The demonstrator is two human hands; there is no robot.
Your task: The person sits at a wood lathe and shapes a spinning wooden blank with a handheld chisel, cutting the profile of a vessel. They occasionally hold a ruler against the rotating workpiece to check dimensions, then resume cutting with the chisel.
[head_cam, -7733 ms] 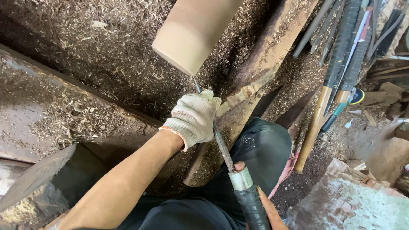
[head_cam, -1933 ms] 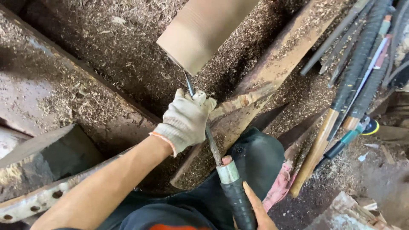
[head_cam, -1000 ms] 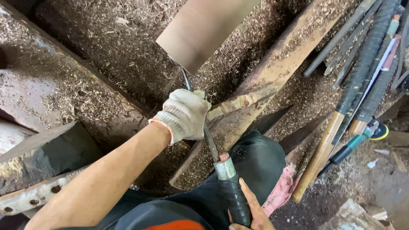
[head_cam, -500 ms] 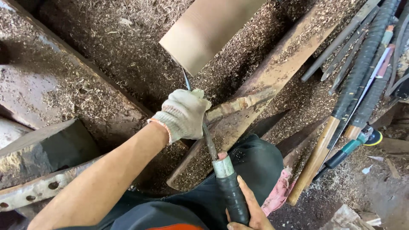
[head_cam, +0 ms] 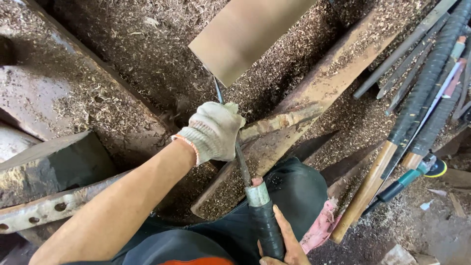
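Note:
My left hand (head_cam: 214, 131), in a white knit glove, is closed around the metal shaft of a long turning chisel (head_cam: 241, 164) and rests on a wooden tool rest (head_cam: 279, 120). The chisel's thin tip touches the lower edge of a smooth, pale wooden cylinder (head_cam: 245, 34) that looks blurred. My bare right hand (head_cam: 287, 243) grips the chisel's black taped handle (head_cam: 267, 228) near the bottom edge, below a metal ferrule.
Wood shavings cover the lathe bed (head_cam: 98, 93) and the slanted wooden beam (head_cam: 319, 93). Several long-handled chisels (head_cam: 422, 103) lie at the right. A pink rag (head_cam: 321, 228) hangs by my dark trousers (head_cam: 294, 191). A perforated metal bar (head_cam: 54, 208) crosses the lower left.
The view has drifted slightly; both hands keep the same hold on the chisel, and its tip stays against the cylinder's lower edge.

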